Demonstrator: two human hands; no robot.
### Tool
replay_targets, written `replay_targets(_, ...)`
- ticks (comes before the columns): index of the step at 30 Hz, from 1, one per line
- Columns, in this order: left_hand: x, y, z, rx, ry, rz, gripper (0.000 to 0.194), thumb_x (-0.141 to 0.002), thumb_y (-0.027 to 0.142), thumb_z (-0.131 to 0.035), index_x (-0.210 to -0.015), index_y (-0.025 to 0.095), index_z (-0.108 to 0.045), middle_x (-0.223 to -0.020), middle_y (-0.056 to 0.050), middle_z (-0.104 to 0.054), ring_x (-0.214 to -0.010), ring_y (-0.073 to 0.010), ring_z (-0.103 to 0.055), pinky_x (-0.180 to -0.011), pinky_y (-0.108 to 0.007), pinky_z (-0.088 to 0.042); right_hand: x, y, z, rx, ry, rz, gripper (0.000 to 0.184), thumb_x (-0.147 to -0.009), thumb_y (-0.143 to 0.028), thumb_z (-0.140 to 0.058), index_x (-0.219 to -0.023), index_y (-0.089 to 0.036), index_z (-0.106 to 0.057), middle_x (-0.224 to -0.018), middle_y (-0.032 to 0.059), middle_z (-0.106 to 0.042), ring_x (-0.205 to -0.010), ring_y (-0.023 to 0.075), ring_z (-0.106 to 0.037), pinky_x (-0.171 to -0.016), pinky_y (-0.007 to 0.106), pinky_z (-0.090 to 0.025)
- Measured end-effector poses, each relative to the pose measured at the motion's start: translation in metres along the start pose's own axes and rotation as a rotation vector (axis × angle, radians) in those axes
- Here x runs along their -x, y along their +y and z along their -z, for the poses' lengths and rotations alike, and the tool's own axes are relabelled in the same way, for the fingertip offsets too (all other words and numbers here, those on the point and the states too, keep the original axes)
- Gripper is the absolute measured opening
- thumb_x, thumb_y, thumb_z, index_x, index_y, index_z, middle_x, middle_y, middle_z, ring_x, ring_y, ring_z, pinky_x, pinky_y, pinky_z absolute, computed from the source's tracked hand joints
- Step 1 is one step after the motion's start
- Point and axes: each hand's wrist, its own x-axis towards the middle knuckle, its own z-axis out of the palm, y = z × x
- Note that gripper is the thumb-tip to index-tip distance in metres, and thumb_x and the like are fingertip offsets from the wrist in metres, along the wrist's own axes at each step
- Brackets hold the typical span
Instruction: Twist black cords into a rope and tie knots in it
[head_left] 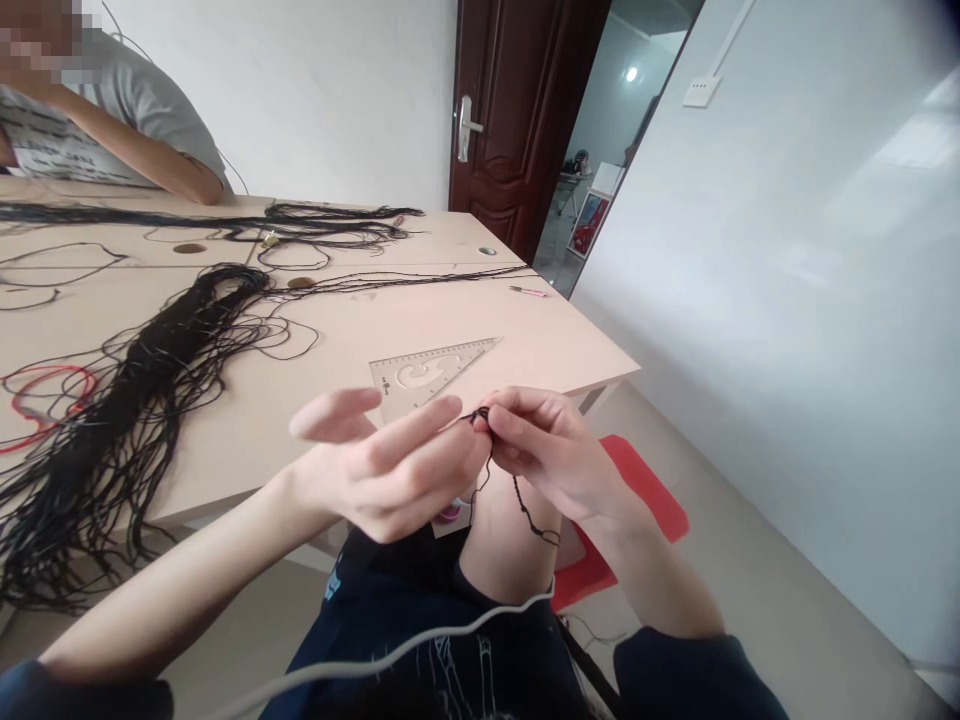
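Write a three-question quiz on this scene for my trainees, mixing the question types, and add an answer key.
1. Multiple choice: what lies on the pale, flat-topped table just beyond the left hand and right hand?
A. a clear plastic triangular ruler
B. a yellow metal hammer
C. a blue ceramic cup
2. True or false: the thick, long bundle of thin black cords lies to the right of both hands.
3. Fill in the missing word: the right hand pinches a thin black ____ between thumb and fingers.

Key:
1. A
2. False; it lies to the left.
3. cord
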Motion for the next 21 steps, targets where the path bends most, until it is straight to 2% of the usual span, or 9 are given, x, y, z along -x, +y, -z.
replay_targets(1,-0.010,0.003,0.004,-0.093,0.023,-0.191,0.011,-0.072,0.023,-0.064,-0.079,0.028,-0.057,-0.068,0.008,-0.056,-0.060,-0.0086,-0.054,-0.067,-0.030,-0.031,-0.001,0.000,0.002,0.041,-0.008,0.015,0.010,-0.073,-0.029,-0.066,-0.070,-0.019,-0.066,-0.062,-0.0032,-0.057,-0.046,0.0032,-0.040,-0.043,0.018,-0.032)
replay_targets(3,-0.023,0.008,0.008,-0.136,0.021,-0.312,0.007,-0.076,0.017,-0.058,-0.078,0.023,-0.056,-0.077,0.002,-0.055,-0.073,-0.0125,-0.055,-0.066,-0.031,-0.032,-0.002,0.001,0.006,0.172,-0.010,0.074,0.009,-0.074,-0.029,-0.065,-0.074,-0.020,-0.066,-0.067,-0.0025,-0.059,-0.048,0.0038,-0.043,-0.045,0.019,-0.034)
replay_targets(6,-0.022,0.012,0.010,-0.045,-0.087,-0.107,0.005,-0.078,0.015,-0.052,-0.076,0.020,-0.051,-0.085,-0.004,-0.051,-0.086,-0.0177,-0.053,-0.069,-0.033,-0.034,-0.004,0.000,0.011,0.413,0.006,0.151,0.010,-0.076,-0.028,-0.063,-0.079,-0.020,-0.065,-0.076,-0.0007,-0.062,-0.057,0.0059,-0.050,-0.054,0.021,-0.040)
replay_targets(8,-0.015,0.013,0.009,0.032,-0.150,0.048,0.007,-0.079,0.017,-0.051,-0.073,0.020,-0.049,-0.087,-0.005,-0.050,-0.088,-0.0193,-0.051,-0.071,-0.036,-0.033,-0.005,0.000,0.011,0.561,0.022,0.163,0.013,-0.077,-0.031,-0.062,-0.081,-0.019,-0.065,-0.079,0.0007,-0.063,-0.064,0.0090,-0.054,-0.058,0.023,-0.042)
replay_targets(10,-0.009,0.014,0.008,0.097,-0.204,0.141,0.010,-0.079,0.018,-0.049,-0.070,0.020,-0.046,-0.089,-0.005,-0.048,-0.087,-0.0197,-0.050,-0.072,-0.036,-0.032,-0.005,0.000,0.010,0.676,0.036,0.176,0.015,-0.078,-0.033,-0.059,-0.082,-0.019,-0.065,-0.082,0.0020,-0.064,-0.071,0.0122,-0.057,-0.063,0.026,-0.044)
replay_targets(14,-0.007,0.017,0.009,0.145,-0.233,0.211,0.010,-0.079,0.014,-0.049,-0.072,0.019,-0.046,-0.090,-0.006,-0.049,-0.087,-0.0206,-0.049,-0.073,-0.037,-0.031,-0.003,-0.002,0.008,0.748,0.031,0.240,0.013,-0.082,-0.031,-0.055,-0.082,-0.020,-0.063,-0.087,0.0027,-0.064,-0.078,0.0143,-0.059,-0.070,0.028,-0.045)
replay_targets(18,-0.007,0.015,0.014,0.214,-0.251,0.218,0.011,-0.079,0.010,-0.047,-0.078,0.020,-0.051,-0.097,-0.007,-0.050,-0.089,-0.0210,-0.049,-0.074,-0.036,-0.033,-0.003,-0.003,0.010,0.694,0.001,0.308,0.012,-0.082,-0.028,-0.055,-0.080,-0.018,-0.062,-0.087,0.0033,-0.062,-0.078,0.0128,-0.057,-0.065,0.025,-0.045)
replay_targets(21,-0.005,0.013,0.014,0.270,-0.258,0.307,0.014,-0.077,0.007,-0.046,-0.080,0.019,-0.051,-0.098,-0.007,-0.050,-0.091,-0.0208,-0.050,-0.074,-0.035,-0.036,-0.002,-0.004,0.011,0.732,-0.003,0.330,0.011,-0.083,-0.027,-0.055,-0.080,-0.018,-0.061,-0.086,0.0034,-0.061,-0.075,0.0122,-0.055,-0.060,0.024,-0.042)
